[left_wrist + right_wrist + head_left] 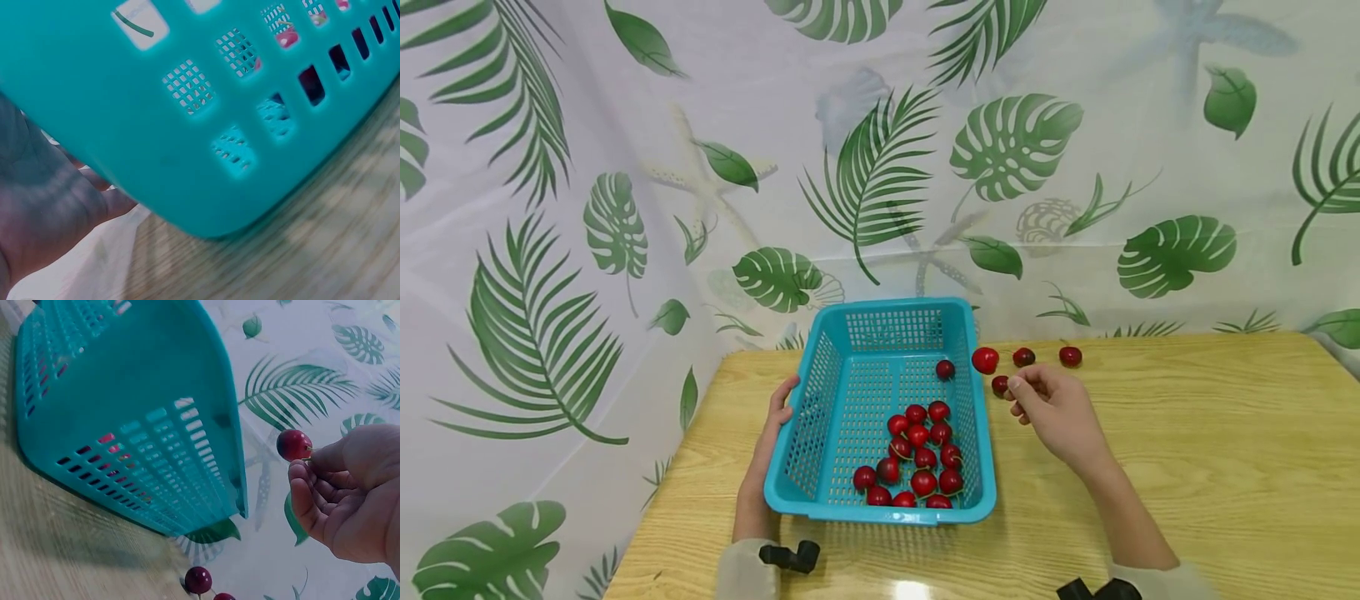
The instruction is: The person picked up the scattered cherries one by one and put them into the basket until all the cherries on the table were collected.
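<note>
My right hand hovers right of the blue plastic basket, above the table. Between its thumb and fingertips it pinches the stem of a dark red cherry, which hangs beside the fingers in the right wrist view. In the head view, a bright red cherry overlaps the basket's right rim and a darker cherry shows right at the fingertips. My left hand rests along the basket's left side with extended fingers; in the left wrist view its palm shows and the fingertips are partly hidden by the basket.
Several cherries lie in the basket, mostly in its near right part, with one cherry farther back. On the wooden table, two cherries lie near the back edge. A leaf-patterned cloth hangs behind and on the left.
</note>
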`<state>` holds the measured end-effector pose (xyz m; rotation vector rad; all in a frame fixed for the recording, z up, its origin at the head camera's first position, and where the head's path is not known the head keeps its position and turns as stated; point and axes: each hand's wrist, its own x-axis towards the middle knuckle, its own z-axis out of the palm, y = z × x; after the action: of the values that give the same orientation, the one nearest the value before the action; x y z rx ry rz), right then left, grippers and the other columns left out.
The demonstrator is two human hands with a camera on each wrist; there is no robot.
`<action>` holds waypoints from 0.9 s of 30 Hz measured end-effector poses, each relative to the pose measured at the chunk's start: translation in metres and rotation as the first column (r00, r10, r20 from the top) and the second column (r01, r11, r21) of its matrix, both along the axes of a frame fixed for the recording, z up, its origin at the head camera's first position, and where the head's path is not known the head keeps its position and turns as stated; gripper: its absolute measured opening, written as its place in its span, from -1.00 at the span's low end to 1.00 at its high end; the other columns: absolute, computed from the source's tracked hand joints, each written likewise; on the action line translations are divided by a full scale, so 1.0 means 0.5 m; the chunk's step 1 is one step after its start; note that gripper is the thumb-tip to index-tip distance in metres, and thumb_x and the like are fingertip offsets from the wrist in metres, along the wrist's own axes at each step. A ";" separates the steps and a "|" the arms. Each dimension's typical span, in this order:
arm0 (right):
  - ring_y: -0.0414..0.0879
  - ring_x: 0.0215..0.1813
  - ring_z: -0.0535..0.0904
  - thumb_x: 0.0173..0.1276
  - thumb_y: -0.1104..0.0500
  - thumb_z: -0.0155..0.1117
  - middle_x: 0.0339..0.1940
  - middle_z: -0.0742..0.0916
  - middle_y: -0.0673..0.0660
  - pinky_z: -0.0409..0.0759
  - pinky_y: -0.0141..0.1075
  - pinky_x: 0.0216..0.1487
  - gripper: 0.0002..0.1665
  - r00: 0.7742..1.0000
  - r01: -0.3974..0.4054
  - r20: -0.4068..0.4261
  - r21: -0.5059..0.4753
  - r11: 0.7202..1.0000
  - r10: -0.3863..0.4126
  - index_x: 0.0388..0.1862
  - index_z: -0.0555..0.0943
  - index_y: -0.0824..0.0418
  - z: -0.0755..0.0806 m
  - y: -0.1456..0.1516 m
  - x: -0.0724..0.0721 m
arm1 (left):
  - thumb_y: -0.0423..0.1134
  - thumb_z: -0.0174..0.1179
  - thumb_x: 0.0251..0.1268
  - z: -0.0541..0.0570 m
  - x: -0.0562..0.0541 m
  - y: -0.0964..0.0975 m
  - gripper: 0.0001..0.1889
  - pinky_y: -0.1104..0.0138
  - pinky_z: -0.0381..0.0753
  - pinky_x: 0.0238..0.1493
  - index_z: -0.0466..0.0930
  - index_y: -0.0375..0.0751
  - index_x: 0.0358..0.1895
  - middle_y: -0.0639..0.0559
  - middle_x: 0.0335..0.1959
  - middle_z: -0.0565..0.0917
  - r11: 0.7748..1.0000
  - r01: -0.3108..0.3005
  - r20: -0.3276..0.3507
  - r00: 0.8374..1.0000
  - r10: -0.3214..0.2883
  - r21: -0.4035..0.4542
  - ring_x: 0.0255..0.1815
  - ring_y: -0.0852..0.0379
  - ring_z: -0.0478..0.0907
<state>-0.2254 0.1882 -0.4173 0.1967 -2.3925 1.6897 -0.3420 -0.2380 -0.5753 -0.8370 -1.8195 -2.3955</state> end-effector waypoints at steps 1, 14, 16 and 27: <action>-0.18 -0.42 0.59 0.52 0.23 0.11 -0.36 0.69 0.21 0.63 -0.34 -0.36 -0.76 1.000 -0.007 -0.018 0.020 1.000 0.007 -0.12 0.57 0.44 0.000 -0.007 0.001 | -0.07 0.03 0.44 -0.020 -0.015 -0.009 -0.37 0.23 0.45 0.21 0.14 0.02 0.54 -0.03 0.45 0.30 1.000 0.016 -0.020 1.000 -0.016 0.014 0.31 0.05 0.41; -0.21 -0.45 0.43 0.42 0.31 0.22 -0.50 0.60 -0.02 0.48 -0.37 -0.41 -0.94 0.972 -0.115 -0.160 0.321 0.940 0.173 -0.25 0.64 0.21 0.011 -0.096 0.022 | -0.18 -0.10 0.48 -0.103 -0.073 -0.033 -0.41 0.12 0.43 0.27 0.11 -0.04 0.55 -0.06 0.49 0.23 1.000 -0.004 -0.006 1.000 0.004 0.015 0.33 -0.05 0.39; -0.23 -0.47 0.40 0.42 0.28 0.23 -0.52 0.57 -0.08 0.46 -0.37 -0.42 -0.94 0.964 -0.153 -0.144 0.394 0.906 0.226 -0.26 0.64 0.19 0.016 -0.111 0.020 | -0.20 -0.14 0.52 -0.108 -0.078 -0.033 -0.44 0.19 0.46 0.24 0.14 -0.02 0.54 -0.01 0.48 0.25 1.000 0.013 -0.039 0.999 -0.012 0.023 0.32 0.01 0.41; -0.24 -0.55 0.33 0.44 0.20 0.20 -0.64 0.44 -0.12 0.33 -0.36 -0.52 -0.71 0.907 -0.319 0.007 0.667 0.674 0.422 -0.52 0.46 0.04 0.004 -0.197 -0.017 | -0.17 -0.36 0.56 0.203 0.155 0.086 -0.43 0.01 0.33 0.28 -0.13 -0.04 0.57 -0.38 0.54 -0.02 0.971 -0.096 0.336 0.927 0.167 -0.218 0.47 -0.39 0.10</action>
<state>-0.2339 0.0898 -0.4154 0.9450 -2.8582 0.7940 -0.2647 -0.1950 -0.4736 -0.2835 -2.1881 -2.4296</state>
